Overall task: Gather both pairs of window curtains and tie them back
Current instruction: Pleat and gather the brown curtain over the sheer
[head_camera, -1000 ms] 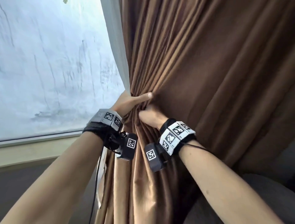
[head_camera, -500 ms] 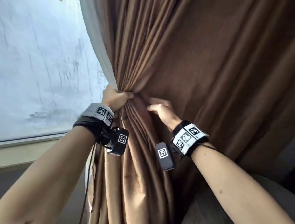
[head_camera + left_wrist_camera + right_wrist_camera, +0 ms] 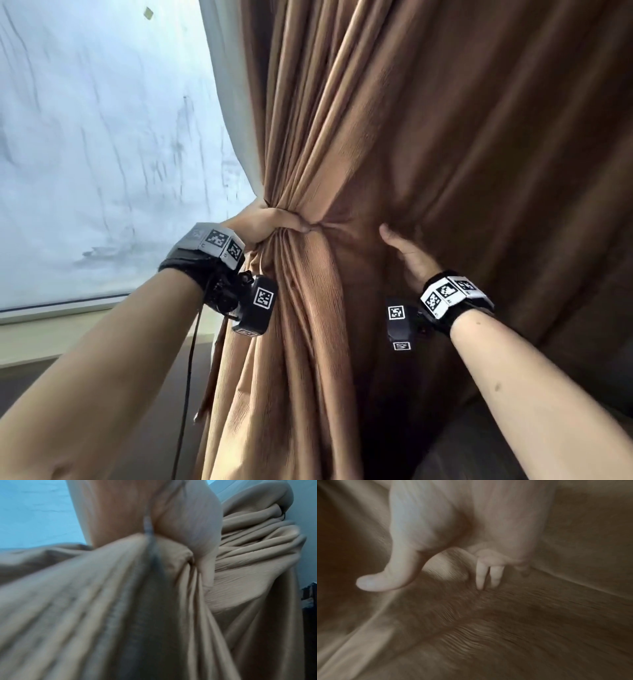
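A brown pleated curtain [image 3: 394,137] hangs right of the window, with a white sheer curtain [image 3: 233,102] along its left edge. My left hand [image 3: 274,222] grips a gathered bunch of the brown folds at mid height; the left wrist view shows the bunched cloth [image 3: 248,555] squeezed in the palm. To the right, my right hand [image 3: 407,253] lies against loose curtain fabric. In the right wrist view its thumb [image 3: 385,580] sticks out and its fingers [image 3: 488,574] reach into the cloth [image 3: 522,615], holding nothing that I can see. No tieback is in view.
The window pane [image 3: 102,154] fills the left side, with its sill [image 3: 68,308] below. A dark cable [image 3: 186,394] hangs from my left wrist. A dark upholstered surface [image 3: 513,455] sits at the lower right.
My left hand has closed tighter around the gathered folds. My right hand has let go of the bunch and slid to the right across the curtain.
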